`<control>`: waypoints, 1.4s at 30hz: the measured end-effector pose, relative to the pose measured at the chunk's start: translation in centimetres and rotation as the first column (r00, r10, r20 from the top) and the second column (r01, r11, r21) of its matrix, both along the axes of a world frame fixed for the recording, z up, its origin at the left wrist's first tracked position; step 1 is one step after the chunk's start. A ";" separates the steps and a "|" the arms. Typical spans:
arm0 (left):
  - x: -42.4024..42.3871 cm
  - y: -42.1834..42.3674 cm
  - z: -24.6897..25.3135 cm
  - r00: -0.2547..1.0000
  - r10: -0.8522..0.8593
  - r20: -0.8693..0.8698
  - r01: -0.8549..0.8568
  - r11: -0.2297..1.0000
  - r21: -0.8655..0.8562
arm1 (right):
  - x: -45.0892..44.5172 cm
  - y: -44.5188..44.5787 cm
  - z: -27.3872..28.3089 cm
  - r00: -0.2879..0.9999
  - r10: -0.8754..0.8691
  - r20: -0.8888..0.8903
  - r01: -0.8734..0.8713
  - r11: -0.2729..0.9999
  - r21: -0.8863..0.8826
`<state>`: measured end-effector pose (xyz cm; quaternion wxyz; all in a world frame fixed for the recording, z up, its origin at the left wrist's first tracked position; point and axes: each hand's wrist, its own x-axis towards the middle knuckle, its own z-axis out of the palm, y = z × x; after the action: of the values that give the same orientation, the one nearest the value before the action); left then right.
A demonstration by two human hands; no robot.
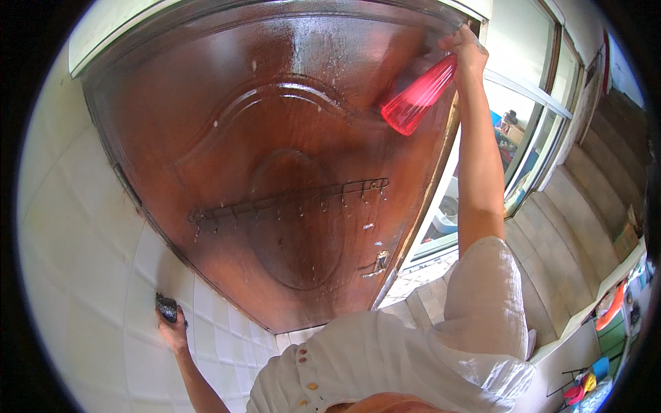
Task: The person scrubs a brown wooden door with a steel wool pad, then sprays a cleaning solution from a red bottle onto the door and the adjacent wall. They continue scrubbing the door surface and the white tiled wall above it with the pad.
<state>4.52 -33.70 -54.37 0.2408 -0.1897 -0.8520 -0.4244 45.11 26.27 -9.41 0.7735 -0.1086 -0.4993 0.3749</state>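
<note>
My right hand is raised at the top right, closed around the neck of a translucent red spray bottle, whose base points down to the left. Behind the bottle stands a brown wooden door with moulded panels; its surface looks wet and streaked. My left hand, low at the left, grips a dark scrubbing pad in front of the white tiled wall. A metal hook rack runs across the door. The door handle sits near the door's lower right edge.
Right of the door are glazed sliding windows with household items behind them. Tiled steps curve along the right side. Colourful items lie at the lower right. The tiled wall adjoins the door's left edge.
</note>
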 end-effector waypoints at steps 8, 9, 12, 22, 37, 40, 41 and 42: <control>0.1 0.7 0.3 1.000 -0.003 0.028 0.003 1.000 0.003 | 1.4 0.9 0.1 0.993 -0.115 0.022 0.116 0.993 -0.024; 0.5 0.6 0.7 0.999 -0.005 0.049 0.005 1.000 0.006 | 1.3 1.1 0.0 0.991 -0.128 0.035 0.128 0.992 -0.018; -1.2 -0.3 -1.1 0.998 -0.029 -0.048 0.030 0.999 0.025 | 1.5 2.3 1.0 0.990 -0.121 0.075 0.110 0.984 0.141; 0.1 0.0 0.4 0.995 0.000 0.099 -0.002 1.000 0.020 | -3.0 -3.0 3.6 0.970 0.057 0.238 -0.118 0.961 0.252; 1.8 1.2 2.4 0.985 0.044 0.164 -0.047 0.999 0.018 | -18.2 -16.8 4.8 0.835 0.427 0.347 -0.527 0.803 0.279; 1.4 0.8 1.7 0.994 0.019 0.104 -0.023 0.999 0.039 | -21.2 -19.2 5.1 0.752 0.493 0.437 -0.627 0.740 0.243; 1.2 0.4 1.4 0.995 -0.011 0.099 0.004 0.997 0.073 | -22.2 -19.3 5.2 0.715 0.521 0.466 -0.671 0.699 0.248; 1.6 0.4 1.6 0.995 -0.022 0.102 0.015 0.998 0.068 | -23.2 -20.2 5.2 0.729 0.471 0.497 -0.636 0.735 0.237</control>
<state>6.10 -33.28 -52.75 0.1990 -0.1672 -0.8467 -0.4643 21.92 6.03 -4.21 0.5068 0.1303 -0.7211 0.4541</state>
